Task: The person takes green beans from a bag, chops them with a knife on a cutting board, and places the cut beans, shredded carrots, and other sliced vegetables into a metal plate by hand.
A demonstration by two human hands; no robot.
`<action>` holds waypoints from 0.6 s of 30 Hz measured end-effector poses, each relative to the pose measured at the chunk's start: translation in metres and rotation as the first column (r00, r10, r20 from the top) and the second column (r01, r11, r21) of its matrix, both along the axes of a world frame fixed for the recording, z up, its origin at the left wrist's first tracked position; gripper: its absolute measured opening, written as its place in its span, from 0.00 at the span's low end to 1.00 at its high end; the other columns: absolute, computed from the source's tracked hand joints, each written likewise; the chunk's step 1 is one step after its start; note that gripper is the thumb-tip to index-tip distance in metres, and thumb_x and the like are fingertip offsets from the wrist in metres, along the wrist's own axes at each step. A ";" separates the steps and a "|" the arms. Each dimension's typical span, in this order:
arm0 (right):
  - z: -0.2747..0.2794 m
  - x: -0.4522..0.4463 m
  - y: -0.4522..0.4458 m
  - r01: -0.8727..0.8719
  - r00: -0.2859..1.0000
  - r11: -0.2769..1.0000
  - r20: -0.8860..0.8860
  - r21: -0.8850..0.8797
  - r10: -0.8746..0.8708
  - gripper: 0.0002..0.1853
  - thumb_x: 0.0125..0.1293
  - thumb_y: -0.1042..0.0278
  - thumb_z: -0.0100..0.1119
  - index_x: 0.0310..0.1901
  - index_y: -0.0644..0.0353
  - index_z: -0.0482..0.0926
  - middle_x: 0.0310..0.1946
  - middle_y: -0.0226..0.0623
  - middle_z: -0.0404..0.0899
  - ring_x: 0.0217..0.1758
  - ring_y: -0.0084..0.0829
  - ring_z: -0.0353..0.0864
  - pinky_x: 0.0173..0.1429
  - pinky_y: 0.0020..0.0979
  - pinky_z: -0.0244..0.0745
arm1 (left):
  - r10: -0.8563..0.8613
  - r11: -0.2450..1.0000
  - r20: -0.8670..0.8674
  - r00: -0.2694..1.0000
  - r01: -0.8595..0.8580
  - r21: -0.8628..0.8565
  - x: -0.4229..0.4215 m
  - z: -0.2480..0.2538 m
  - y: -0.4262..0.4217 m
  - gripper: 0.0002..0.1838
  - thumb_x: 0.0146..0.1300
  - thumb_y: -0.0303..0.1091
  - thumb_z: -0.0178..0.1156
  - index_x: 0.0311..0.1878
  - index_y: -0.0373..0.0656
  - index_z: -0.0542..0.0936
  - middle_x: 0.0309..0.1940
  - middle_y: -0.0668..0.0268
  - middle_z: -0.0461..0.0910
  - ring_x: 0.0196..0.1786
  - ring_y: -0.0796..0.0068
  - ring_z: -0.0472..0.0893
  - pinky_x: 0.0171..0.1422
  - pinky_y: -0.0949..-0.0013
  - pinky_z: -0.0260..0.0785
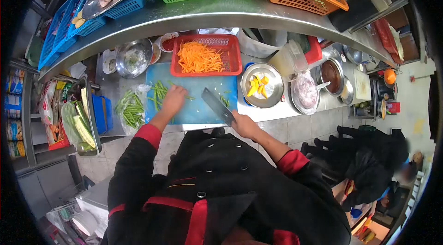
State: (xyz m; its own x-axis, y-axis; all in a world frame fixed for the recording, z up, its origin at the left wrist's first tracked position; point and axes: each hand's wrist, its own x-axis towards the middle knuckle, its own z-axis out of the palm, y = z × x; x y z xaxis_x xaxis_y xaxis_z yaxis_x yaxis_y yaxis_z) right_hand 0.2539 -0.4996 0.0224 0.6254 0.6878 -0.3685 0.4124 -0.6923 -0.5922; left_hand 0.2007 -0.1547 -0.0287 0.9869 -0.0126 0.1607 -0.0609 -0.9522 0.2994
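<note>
Across table (272,113) and blue board (203,111): holding cleaver (218,106) at four o'clock in closed right hand (244,123); resting half-curled left hand (174,100) by green beans (158,92) at nine, hold uncertain. Could nick left hand by misjudging cleaver stroke.

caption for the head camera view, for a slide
Left hand beside green beans, right hand holding a cleaver over a blue cutting board, orange shreds in a red basket beyond.

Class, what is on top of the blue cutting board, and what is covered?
Green beans lie on the blue cutting board; a knife is held over it. The left hand and red basket hide whatever is beneath them.
</note>
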 end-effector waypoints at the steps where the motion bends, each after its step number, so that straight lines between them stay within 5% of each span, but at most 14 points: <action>1: -0.004 -0.002 -0.005 0.017 1.000 1.000 -0.022 -0.003 -0.017 0.19 0.67 0.66 0.55 0.57 0.62 0.67 0.35 0.62 0.83 0.41 0.62 0.83 0.48 0.60 0.77 | -0.078 0.996 -0.120 0.990 0.082 0.027 0.005 0.001 0.001 0.09 0.59 0.30 0.61 0.43 0.47 0.84 0.44 0.64 0.80 0.54 0.57 0.77 0.60 0.54 0.71; 6: -0.004 0.005 -0.004 0.100 0.994 0.989 0.055 -0.113 -0.094 0.14 0.69 0.64 0.54 0.51 0.59 0.66 0.34 0.59 0.83 0.40 0.62 0.83 0.46 0.60 0.77 | -0.359 0.933 -0.297 0.885 0.330 -0.145 0.022 0.002 -0.033 0.08 0.64 0.37 0.62 0.44 0.49 0.84 0.43 0.66 0.79 0.55 0.58 0.75 0.61 0.53 0.69; 8: -0.004 0.007 0.009 0.081 0.993 0.991 0.094 -0.111 -0.071 0.13 0.69 0.65 0.53 0.51 0.59 0.66 0.34 0.58 0.83 0.39 0.61 0.84 0.45 0.59 0.78 | -0.314 0.942 -0.088 0.945 0.299 -0.154 0.025 -0.015 -0.043 0.08 0.64 0.37 0.63 0.43 0.49 0.85 0.41 0.67 0.79 0.53 0.59 0.75 0.59 0.54 0.70; 18: 0.039 -0.009 0.041 0.012 0.990 0.959 0.140 -0.283 0.029 0.15 0.68 0.69 0.51 0.55 0.59 0.67 0.34 0.54 0.84 0.36 0.56 0.86 0.42 0.55 0.81 | -0.266 0.944 0.087 0.960 0.277 -0.180 0.011 -0.019 -0.048 0.06 0.60 0.33 0.65 0.40 0.47 0.86 0.36 0.68 0.78 0.46 0.61 0.77 0.52 0.59 0.74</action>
State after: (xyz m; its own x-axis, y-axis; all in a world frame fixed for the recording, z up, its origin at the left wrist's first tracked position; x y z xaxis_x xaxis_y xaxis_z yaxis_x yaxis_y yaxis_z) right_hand 0.2450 -0.4590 0.0613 0.6797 0.5739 -0.4567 0.4846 -0.8188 -0.3078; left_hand 0.2117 -0.2024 -0.0481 0.9386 -0.2425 0.2455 -0.3329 -0.8235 0.4593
